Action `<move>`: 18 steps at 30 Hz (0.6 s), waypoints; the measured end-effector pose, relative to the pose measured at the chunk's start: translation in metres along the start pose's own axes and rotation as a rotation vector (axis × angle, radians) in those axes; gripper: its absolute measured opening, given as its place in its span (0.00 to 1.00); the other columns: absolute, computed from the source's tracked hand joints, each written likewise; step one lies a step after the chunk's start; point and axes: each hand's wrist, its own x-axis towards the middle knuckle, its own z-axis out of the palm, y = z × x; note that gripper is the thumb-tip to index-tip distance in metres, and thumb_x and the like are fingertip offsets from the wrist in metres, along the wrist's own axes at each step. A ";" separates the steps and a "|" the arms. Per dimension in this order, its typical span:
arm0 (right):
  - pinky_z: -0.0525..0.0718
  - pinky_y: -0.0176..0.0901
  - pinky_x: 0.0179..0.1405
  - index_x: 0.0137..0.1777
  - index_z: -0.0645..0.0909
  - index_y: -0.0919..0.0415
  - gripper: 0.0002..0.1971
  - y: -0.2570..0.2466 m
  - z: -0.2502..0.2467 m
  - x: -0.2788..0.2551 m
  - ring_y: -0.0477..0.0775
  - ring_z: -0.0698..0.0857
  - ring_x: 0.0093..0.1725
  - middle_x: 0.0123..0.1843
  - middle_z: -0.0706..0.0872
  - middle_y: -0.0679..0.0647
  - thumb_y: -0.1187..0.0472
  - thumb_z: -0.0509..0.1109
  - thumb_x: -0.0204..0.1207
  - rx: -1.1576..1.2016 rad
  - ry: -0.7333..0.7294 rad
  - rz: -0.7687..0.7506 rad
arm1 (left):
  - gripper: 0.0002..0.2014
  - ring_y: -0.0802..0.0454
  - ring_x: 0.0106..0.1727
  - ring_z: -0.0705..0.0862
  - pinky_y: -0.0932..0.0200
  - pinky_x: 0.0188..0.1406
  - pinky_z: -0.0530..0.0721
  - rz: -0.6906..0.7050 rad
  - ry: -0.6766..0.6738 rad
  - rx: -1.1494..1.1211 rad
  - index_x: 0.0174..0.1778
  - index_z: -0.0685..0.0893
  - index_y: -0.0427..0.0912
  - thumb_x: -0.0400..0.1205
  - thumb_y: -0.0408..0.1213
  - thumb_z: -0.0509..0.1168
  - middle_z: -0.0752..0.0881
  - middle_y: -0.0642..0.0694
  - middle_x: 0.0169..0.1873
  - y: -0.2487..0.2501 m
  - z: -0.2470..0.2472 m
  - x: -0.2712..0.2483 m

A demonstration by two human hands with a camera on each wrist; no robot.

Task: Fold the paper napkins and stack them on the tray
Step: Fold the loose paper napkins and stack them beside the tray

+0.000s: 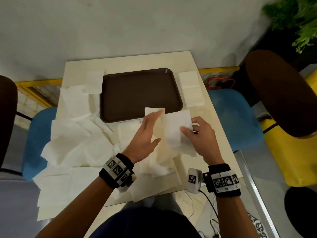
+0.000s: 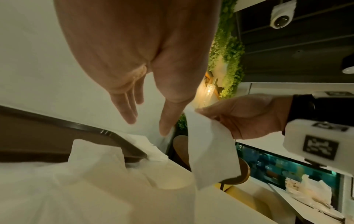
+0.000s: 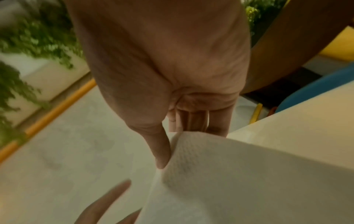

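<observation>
Both forearms reach up from the bottom of the head view toward the middle of the frame, each wrist wrapped in a black band with black-and-white square markers. The left hand point(image 1: 145, 134) sits just left of centre, fingers straight and close together, pointing to the upper right, thumb spread to the side, holding nothing. The right hand point(image 1: 199, 134) lies just right of centre, its thumb and curled fingers pinching the right edge of a folded white napkin point(image 1: 176, 127) that hangs between the two hands.
</observation>
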 end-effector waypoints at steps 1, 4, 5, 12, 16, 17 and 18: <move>0.93 0.55 0.53 0.64 0.82 0.48 0.15 -0.007 0.001 -0.003 0.50 0.92 0.55 0.57 0.94 0.44 0.46 0.80 0.83 0.079 -0.007 0.007 | 0.52 0.59 0.89 0.60 0.59 0.83 0.69 0.050 0.011 0.032 0.92 0.54 0.67 0.82 0.29 0.78 0.54 0.60 0.89 0.004 -0.005 -0.001; 0.95 0.57 0.54 0.64 0.82 0.50 0.16 -0.026 0.005 -0.012 0.52 0.95 0.53 0.52 0.96 0.47 0.50 0.82 0.82 0.254 -0.058 0.032 | 0.44 0.53 0.94 0.51 0.52 0.88 0.65 0.218 0.038 0.151 0.93 0.61 0.60 0.85 0.36 0.77 0.48 0.57 0.93 0.013 -0.017 0.000; 0.95 0.57 0.54 0.65 0.82 0.51 0.17 -0.031 0.008 -0.014 0.53 0.96 0.52 0.51 0.97 0.49 0.51 0.83 0.82 0.290 -0.068 0.038 | 0.41 0.51 0.95 0.50 0.47 0.89 0.65 0.265 0.044 0.179 0.92 0.65 0.56 0.86 0.32 0.75 0.51 0.55 0.94 0.014 -0.020 0.001; 0.92 0.43 0.45 0.69 0.77 0.47 0.26 -0.044 0.017 -0.030 0.52 0.92 0.55 0.56 0.94 0.51 0.45 0.84 0.78 0.366 -0.125 0.128 | 0.22 0.48 0.91 0.67 0.35 0.87 0.69 0.326 0.222 0.276 0.72 0.88 0.42 0.87 0.32 0.55 0.81 0.49 0.80 0.002 -0.030 0.010; 0.88 0.31 0.36 0.74 0.75 0.47 0.32 -0.043 0.018 -0.039 0.45 0.91 0.53 0.61 0.88 0.45 0.53 0.88 0.75 0.426 -0.165 0.123 | 0.15 0.51 0.82 0.80 0.39 0.72 0.86 0.263 0.307 0.253 0.65 0.91 0.41 0.84 0.24 0.69 0.89 0.50 0.70 -0.006 -0.031 0.014; 0.88 0.32 0.37 0.74 0.75 0.46 0.32 -0.042 0.019 -0.040 0.44 0.92 0.51 0.61 0.89 0.47 0.55 0.88 0.76 0.445 -0.154 0.113 | 0.17 0.51 0.79 0.83 0.41 0.69 0.88 0.238 0.318 0.218 0.65 0.92 0.41 0.83 0.22 0.72 0.90 0.50 0.68 -0.007 -0.032 0.015; 0.89 0.33 0.38 0.75 0.76 0.46 0.31 -0.041 0.018 -0.041 0.43 0.93 0.50 0.62 0.90 0.49 0.58 0.87 0.76 0.465 -0.132 0.103 | 0.18 0.52 0.76 0.85 0.42 0.67 0.90 0.219 0.329 0.178 0.65 0.92 0.41 0.82 0.20 0.72 0.91 0.50 0.66 -0.007 -0.033 0.015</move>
